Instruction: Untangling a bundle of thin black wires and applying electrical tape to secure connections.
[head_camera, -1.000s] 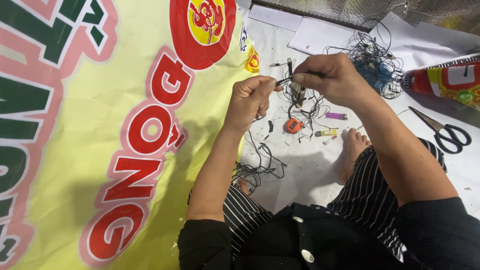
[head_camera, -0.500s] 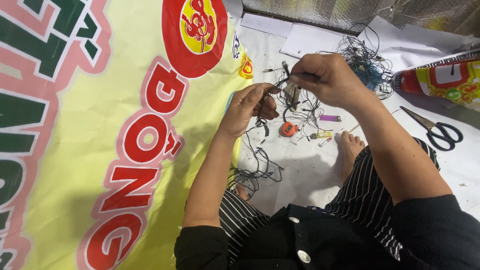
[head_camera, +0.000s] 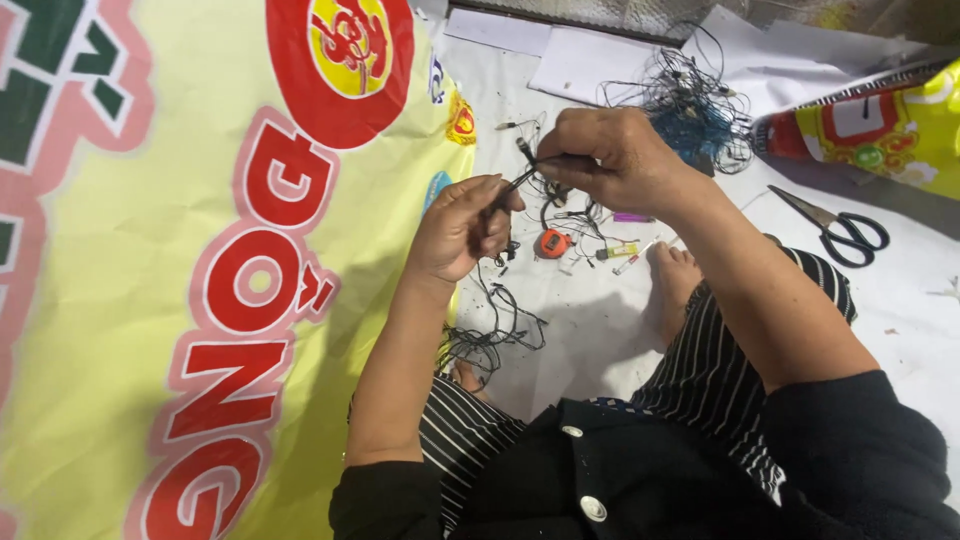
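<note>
Nearest, dark sleeves and striped trousers fill the lower edge, with a bare foot (head_camera: 680, 275) showing past the right forearm. A loose black wire (head_camera: 495, 335) trails on the white floor sheet (head_camera: 600, 340) under the left wrist. The left hand (head_camera: 460, 230) has its fingers pinched on a thin black cable piece (head_camera: 520, 180); the right hand (head_camera: 610, 160) clamps its other end, which its fingers hide. Beyond lie a small orange object (head_camera: 552, 243), scissors (head_camera: 840, 228) and a wire tangle (head_camera: 690, 105), hard to make out.
</note>
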